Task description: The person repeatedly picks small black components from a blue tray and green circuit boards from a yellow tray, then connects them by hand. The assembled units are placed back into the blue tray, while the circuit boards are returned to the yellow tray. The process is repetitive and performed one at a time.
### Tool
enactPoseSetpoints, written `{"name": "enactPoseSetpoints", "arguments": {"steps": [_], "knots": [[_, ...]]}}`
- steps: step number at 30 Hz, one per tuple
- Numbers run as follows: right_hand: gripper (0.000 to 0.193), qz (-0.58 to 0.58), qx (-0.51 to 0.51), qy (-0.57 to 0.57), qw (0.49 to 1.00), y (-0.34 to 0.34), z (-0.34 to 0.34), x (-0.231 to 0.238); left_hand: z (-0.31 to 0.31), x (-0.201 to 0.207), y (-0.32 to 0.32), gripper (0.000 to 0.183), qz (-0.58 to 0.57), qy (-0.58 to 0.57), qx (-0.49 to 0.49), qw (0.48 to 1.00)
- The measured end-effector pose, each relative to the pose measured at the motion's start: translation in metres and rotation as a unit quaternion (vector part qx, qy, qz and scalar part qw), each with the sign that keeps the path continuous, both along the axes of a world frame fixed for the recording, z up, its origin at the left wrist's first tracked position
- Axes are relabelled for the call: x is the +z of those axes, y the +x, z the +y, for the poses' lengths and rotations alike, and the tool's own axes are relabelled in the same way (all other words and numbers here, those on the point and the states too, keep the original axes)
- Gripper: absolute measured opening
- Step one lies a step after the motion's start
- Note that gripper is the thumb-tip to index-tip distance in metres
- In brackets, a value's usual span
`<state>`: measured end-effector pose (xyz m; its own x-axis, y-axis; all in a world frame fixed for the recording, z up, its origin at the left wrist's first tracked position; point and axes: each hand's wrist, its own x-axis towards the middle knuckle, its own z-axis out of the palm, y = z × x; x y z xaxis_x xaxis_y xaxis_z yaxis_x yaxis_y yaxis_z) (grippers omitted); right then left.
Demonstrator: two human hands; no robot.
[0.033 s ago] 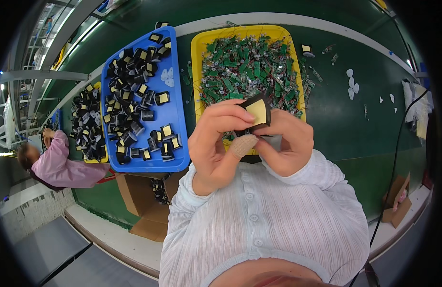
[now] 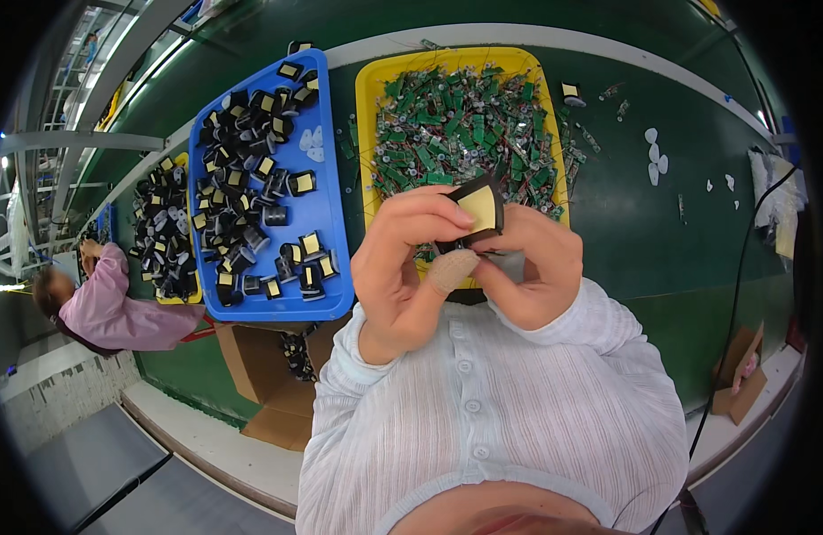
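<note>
My left hand (image 2: pixel 401 278) is closed around a small black plastic housing (image 2: pixel 481 212) with a pale yellow pad on its face. A beige finger cover (image 2: pixel 452 271) wraps the left thumb, which presses beneath the housing. Against the housing's lower right side, my right hand (image 2: pixel 538 267) has its thumb and fingers pinched together. What the pinch holds is hidden, though thin wire-like strands show beside it. Both hands are over the near edge of a yellow tray (image 2: pixel 365 134) heaped with green circuit boards and wires.
Left of it, a blue tray (image 2: pixel 337 223) carries many similar housings; another yellow tray (image 2: pixel 196 276) lies beyond. A cardboard box (image 2: pixel 267 392) stands below. White pieces (image 2: pixel 654 156) and a single housing (image 2: pixel 572 94) are at right, near a black cable (image 2: pixel 738 294). A person in pink (image 2: pixel 126 308) works far left.
</note>
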<state>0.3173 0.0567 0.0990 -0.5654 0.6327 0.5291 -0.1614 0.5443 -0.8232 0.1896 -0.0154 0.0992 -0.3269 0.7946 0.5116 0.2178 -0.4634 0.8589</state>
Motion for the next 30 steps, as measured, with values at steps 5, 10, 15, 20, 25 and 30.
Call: {"name": "enactPoseSetpoints", "arguments": {"steps": [5, 10, 15, 20, 25, 30], "knots": [[0.015, -0.046, 0.013, -0.052, 0.998, 0.003, 0.000, 0.006, 0.003, -0.005, -0.001, 0.023, -0.025, -0.009, -0.030, 0.999], [0.012, -0.037, 0.018, -0.098, 0.994, 0.006, 0.002, 0.006, 0.002, -0.001, 0.004, 0.024, -0.085, -0.054, -0.059, 0.993], [0.012, -0.040, 0.065, -0.124, 0.989, 0.005, 0.002, 0.004, 0.002, -0.009, 0.000, 0.022, -0.020, 0.001, -0.016, 1.000], [0.016, -0.058, 0.227, -0.415, 0.879, 0.008, 0.013, 0.007, 0.000, -0.008, -0.002, 0.022, -0.025, -0.019, 0.012, 0.999], [0.018, 0.000, 0.198, -0.385, 0.901, 0.009, 0.014, 0.000, 0.000, -0.006, -0.002, 0.030, -0.017, -0.031, 0.009, 0.999], [0.012, -0.115, 0.137, -0.165, 0.970, 0.022, 0.021, 0.020, -0.004, -0.005, -0.010, 0.034, 0.050, -0.010, 0.051, 0.997]]}}
